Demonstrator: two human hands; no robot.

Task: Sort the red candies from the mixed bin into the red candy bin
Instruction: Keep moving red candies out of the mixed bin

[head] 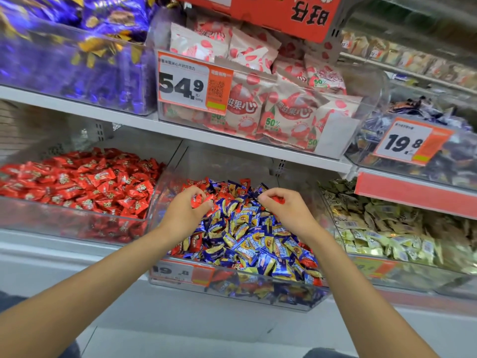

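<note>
Over mixed bin, left hand, right hand grip red candies, axes hidden.

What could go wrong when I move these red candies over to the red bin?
Both the left hand and the right hand grip red candies; one could slip out on the way. Blue candies crowd the mixed bin right under both hands, so one could ride along into the red bin.

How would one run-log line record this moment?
left hand: grips red candies | right hand: grips red candy | both over mixed bin | red candy bin: to the left
</note>
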